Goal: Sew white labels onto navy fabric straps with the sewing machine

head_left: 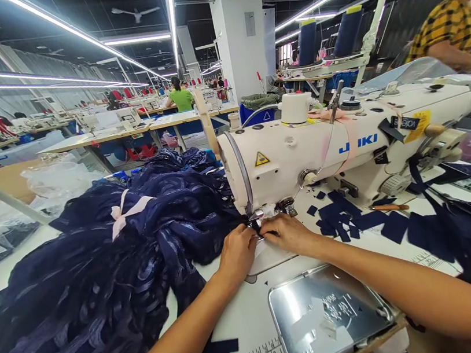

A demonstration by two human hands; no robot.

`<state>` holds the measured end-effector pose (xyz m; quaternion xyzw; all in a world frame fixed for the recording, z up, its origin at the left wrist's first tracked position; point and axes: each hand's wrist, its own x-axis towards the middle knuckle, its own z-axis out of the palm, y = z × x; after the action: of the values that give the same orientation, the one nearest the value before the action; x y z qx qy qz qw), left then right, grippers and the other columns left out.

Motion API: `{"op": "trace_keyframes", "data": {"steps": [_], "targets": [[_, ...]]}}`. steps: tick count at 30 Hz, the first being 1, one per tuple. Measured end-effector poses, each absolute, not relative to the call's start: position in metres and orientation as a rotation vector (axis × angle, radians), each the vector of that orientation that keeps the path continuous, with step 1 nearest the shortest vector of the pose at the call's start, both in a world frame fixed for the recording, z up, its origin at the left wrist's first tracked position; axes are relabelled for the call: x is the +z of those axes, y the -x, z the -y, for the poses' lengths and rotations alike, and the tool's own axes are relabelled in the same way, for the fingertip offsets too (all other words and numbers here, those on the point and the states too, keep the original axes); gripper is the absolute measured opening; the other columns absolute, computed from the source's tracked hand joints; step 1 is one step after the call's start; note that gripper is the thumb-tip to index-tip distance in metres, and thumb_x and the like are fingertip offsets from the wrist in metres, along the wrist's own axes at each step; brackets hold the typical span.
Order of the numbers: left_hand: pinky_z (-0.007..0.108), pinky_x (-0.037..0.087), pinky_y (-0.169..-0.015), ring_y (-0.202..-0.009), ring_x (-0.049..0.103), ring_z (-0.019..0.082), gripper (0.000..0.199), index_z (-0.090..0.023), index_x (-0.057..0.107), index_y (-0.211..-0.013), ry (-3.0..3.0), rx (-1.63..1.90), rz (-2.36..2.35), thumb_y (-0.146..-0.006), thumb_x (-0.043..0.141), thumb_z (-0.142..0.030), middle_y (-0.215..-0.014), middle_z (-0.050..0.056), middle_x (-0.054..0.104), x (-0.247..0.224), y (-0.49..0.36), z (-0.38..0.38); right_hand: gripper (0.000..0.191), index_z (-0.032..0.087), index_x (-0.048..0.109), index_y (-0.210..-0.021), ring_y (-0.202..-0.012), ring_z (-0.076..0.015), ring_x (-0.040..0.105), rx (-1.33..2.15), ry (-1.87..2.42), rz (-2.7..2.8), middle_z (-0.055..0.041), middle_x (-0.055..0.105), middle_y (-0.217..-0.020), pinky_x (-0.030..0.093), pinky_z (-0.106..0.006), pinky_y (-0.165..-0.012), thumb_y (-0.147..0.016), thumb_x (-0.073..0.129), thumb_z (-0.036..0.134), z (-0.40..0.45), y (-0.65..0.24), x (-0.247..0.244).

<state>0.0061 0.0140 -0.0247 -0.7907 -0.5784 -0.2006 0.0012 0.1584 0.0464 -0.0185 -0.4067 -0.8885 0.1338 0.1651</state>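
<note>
Navy fabric [115, 287] lies heaped beside left grip [238, 252]

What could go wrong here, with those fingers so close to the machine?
Fingers might get pinched or pricked: the left hand and right hand both have their fingertips right under the head of the sewing machine.
The big dark blue fabric pile lies against the machine's left end, so a loose fold could perhaps get caught.
The small dark scraps lie loose beside the right hand and might get dragged in.

Navy fabric [113, 275], white sewing machine [277, 159] with blue lettering.
</note>
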Motion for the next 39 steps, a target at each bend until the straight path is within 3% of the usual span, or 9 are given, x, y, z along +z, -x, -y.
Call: {"op": "trace_keyframes", "data": {"steps": [6, 11, 16, 22, 28, 39], "targets": [[0.029, 0.042, -0.062, -0.067, 0.052, 0.016, 0.018, -0.015, 0.062, -0.072, 2.34, -0.518, 1.533, -0.08, 0.046, -0.016, -0.076, 0.006, 0.057, -0.016, 0.008, -0.003, 0.026, 0.019, 0.065, -0.096, -0.088, -0.0178, 0.053, 0.199, 1.013, 2.711, -0.0059, 0.059, -0.101, 0.04, -0.026, -0.074, -0.081, 0.045, 0.011, -0.045, -0.166, -0.014], [0.033, 0.04, -0.068, -0.084, 0.05, 0.019, 0.022, -0.016, 0.059, -0.095, 2.331, -0.526, 1.162, -0.084, 0.04, -0.015, -0.091, 0.009, 0.059, -0.01, 0.009, -0.004, 0.03, 0.021, 0.064, -0.099, -0.091, -0.0177, 0.054, 0.302, 1.065, 2.679, -0.005, 0.06, -0.101, 0.041, -0.026, -0.073, -0.079, 0.045, 0.009, -0.048, -0.168, -0.013], [0.035, 0.036, -0.065, -0.08, 0.048, 0.02, 0.024, -0.017, 0.057, -0.101, 2.365, -0.437, 1.195, -0.083, 0.042, -0.015, -0.087, 0.008, 0.059, -0.013, 0.004, -0.014, 0.024, 0.022, 0.064, -0.096, -0.096, -0.0177, 0.053, 0.435, 1.149, 2.566, -0.0014, 0.061, -0.101, 0.04, -0.027, -0.078, -0.078, 0.049, 0.015, -0.048, -0.165, -0.01], [0.034, 0.032, -0.067, -0.081, 0.046, 0.021, 0.018, -0.019, 0.062, -0.076, 2.356, -0.509, 1.186, -0.083, 0.046, -0.021, -0.08, 0.005, 0.059, -0.016, 0.004, -0.017, 0.019, 0.02, 0.062, -0.09, -0.092, -0.0204, 0.053, 0.345, 1.297, 2.455, -0.003, 0.063, -0.089, 0.039, -0.027, -0.073, -0.073, 0.056, 0.024, -0.047, -0.155, -0.017], [0.036, 0.03, -0.072, -0.08, 0.047, 0.019, 0.02, -0.019, 0.062, -0.082, 2.416, -0.481, 1.116, -0.084, 0.043, -0.016, -0.076, 0.003, 0.061, -0.017, 0.006, -0.015, 0.012, 0.019, 0.06, -0.08, -0.083, -0.0186, 0.054, 0.344, 1.274, 2.45, -0.0022, 0.062, -0.078, 0.037, -0.025, -0.069, -0.072, 0.051, 0.018, -0.048, -0.155, -0.02], [0.032, 0.032, -0.067, -0.074, 0.045, 0.017, 0.019, -0.017, 0.062, -0.086, 2.527, -0.471, 1.086, -0.083, 0.043, -0.013, -0.074, 0.004, 0.058, -0.02, 0.006, -0.019, 0.016, 0.017, 0.065, -0.077, -0.072, -0.0124, 0.057, 0.753, 1.278, 2.339, 0.0013, 0.063, -0.075, 0.04, -0.021, -0.064, -0.075, 0.05, 0.012, -0.057, -0.16, -0.012]]}}
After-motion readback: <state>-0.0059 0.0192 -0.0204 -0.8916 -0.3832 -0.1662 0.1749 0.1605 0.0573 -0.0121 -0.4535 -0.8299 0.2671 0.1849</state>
